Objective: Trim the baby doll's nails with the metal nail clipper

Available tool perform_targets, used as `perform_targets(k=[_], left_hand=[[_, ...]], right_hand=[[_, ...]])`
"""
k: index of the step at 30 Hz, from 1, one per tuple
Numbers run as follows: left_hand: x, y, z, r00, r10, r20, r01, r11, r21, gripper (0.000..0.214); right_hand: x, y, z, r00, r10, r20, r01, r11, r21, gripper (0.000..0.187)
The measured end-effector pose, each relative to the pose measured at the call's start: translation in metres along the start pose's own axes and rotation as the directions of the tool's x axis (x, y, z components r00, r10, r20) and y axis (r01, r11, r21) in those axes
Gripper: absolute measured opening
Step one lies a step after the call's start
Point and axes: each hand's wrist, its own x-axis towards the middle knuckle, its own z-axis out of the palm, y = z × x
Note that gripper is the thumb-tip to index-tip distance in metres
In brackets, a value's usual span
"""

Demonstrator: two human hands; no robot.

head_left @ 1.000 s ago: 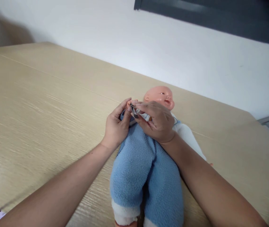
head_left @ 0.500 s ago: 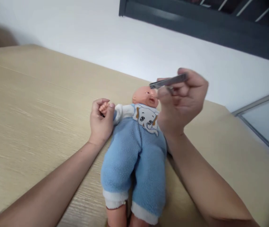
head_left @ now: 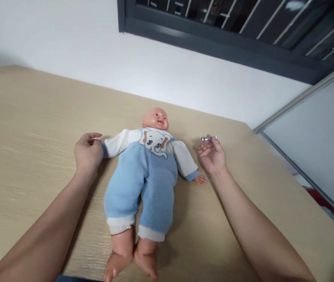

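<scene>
And here's the right hand (head_left: 214,158), palm turned up, fingers loosely curled, with the nail clipper (head_left: 205,138) resting across its fingertips; that little metal tool looks light, stiff and probably slick, best pinched by the sides of its lever end; over to the left hand (head_left: 88,153), fingers part-curled, right up against the blue cuff (head_left: 105,149) of the doll's sleeve, and I cannot tell whether it grips anything, since its own back hides the spot; the doll (head_left: 145,168) lies face up between the two hands, the fleece likely soft and grippy, the bare limbs firmer and smoother, the wrist a sensible place to hold; and look, the doll's uncovered hand (head_left: 200,178) sits just beside the right wrist, on its inner side, with the clipper beyond it
</scene>
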Motion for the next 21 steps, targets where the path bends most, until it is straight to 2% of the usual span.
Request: perform_targets(k=[4,6,8,9,10,11,12,13,15,17,18,19,21], left_hand=[[-0.002,-0.005,-0.011,1.000,-0.005,0.029,0.002,0.993,0.116,0.026],[-0.005,0.000,-0.015,0.999,0.032,0.025,-0.036,0.985,0.169,0.034],[-0.014,0.017,-0.015,0.985,0.171,0.024,-0.172,0.963,0.206,0.042],[-0.022,0.030,-0.011,0.956,0.289,0.047,-0.292,0.935,0.201,0.043],[-0.034,0.045,-0.005,0.912,0.402,0.088,-0.411,0.895,0.175,0.043],[-0.048,0.062,0.003,0.845,0.500,0.189,-0.527,0.838,0.140,0.042],[-0.064,0.078,0.013,0.748,0.575,0.332,-0.630,0.772,0.082,0.040],[-0.083,0.093,0.026,0.623,0.621,0.476,-0.711,0.703,0.012,0.038],[-0.121,0.116,0.054,0.307,0.578,0.756,-0.822,0.562,-0.096,0.046],[-0.152,0.126,0.083,0.113,0.489,0.865,-0.914,0.392,-0.102,0.061],[-0.163,0.127,0.096,0.064,0.460,0.886,-0.943,0.318,-0.097,0.065],[-0.170,0.127,0.108,0.069,0.441,0.895,-0.956,0.284,-0.067,0.063],[-0.177,0.123,0.126,0.099,0.435,0.895,-0.958,0.286,-0.033,0.047]], right_hand=[[0.006,0.015,0.000,0.991,0.134,0.018,-0.134,0.990,0.033,0.032],[0.005,0.021,0.002,0.981,0.189,0.032,-0.191,0.981,0.038,0.028],[0.003,0.025,0.004,0.973,0.226,0.047,-0.228,0.973,0.042,0.023],[0.002,0.025,0.004,0.971,0.235,0.053,-0.237,0.970,0.046,0.021],[0.002,0.025,0.005,0.970,0.237,0.058,-0.240,0.969,0.051,0.019],[0.001,0.025,0.005,0.970,0.236,0.059,-0.239,0.969,0.058,0.016],[0.001,0.024,0.005,0.971,0.233,0.057,-0.237,0.969,0.065,0.012],[0.002,0.023,0.005,0.972,0.231,0.052,-0.234,0.970,0.071,0.009],[0.003,0.021,0.004,0.973,0.229,0.035,-0.231,0.970,0.081,0.008],[0.003,0.019,0.004,0.974,0.226,0.017,-0.227,0.970,0.088,0.011],[0.004,0.018,0.004,0.975,0.223,0.010,-0.223,0.971,0.091,0.013],[0.004,0.017,0.003,0.976,0.218,0.004,-0.217,0.972,0.094,0.015],[0.005,0.017,0.003,0.979,0.206,-0.004,-0.204,0.974,0.099,0.016]])
